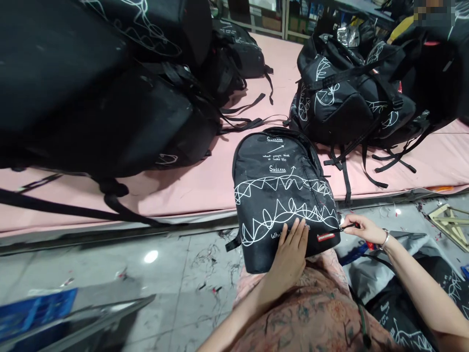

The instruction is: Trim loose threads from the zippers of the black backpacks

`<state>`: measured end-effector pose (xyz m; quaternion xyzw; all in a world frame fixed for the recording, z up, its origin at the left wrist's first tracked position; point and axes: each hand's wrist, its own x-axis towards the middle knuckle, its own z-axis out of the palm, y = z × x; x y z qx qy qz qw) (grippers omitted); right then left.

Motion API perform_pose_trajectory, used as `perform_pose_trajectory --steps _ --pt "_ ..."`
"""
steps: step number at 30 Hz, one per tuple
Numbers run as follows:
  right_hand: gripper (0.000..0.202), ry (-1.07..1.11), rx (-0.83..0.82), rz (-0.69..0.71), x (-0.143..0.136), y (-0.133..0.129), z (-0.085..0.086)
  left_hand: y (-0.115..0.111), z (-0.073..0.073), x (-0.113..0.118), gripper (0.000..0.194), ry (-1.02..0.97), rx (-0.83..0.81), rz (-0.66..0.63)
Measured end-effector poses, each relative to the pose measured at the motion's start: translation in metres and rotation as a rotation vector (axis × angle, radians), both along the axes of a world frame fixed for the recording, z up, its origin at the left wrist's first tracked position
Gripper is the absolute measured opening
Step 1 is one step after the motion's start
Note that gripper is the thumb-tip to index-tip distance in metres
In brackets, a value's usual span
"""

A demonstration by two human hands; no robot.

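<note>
A black backpack [282,195] with white scribbled lines and "Success" lettering rests against the table edge and my lap, its front facing up. My left hand [291,249] lies flat on the lower front of it, fingers stretched out over part of the printing. At the bag's lower right side, my right hand [362,231] pinches a slim black piece [348,227]; whether it is a zipper pull or a small tool, I cannot tell. Just below that spot is a red label [326,237] on the bag.
Large black backpacks [91,98] fill the left of the pink-covered table [205,188]. More backpacks [340,102] with dangling straps lie at the right, near another person. Printed bags [406,318] sit low at my right. Thread scraps litter the tiled floor [176,274].
</note>
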<state>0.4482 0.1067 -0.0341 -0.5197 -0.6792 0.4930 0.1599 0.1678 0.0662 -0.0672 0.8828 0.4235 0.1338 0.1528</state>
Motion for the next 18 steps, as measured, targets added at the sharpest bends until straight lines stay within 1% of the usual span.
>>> perform_pose_trajectory --steps 9,18 --pt "0.029 -0.026 -0.015 0.031 -0.018 0.001 0.002 0.0 -0.002 -0.001 0.062 -0.024 -0.012 -0.012" --pt "0.028 -0.068 -0.013 0.061 -0.035 0.004 0.011 0.0 0.002 -0.003 0.063 -0.035 -0.032 -0.026"
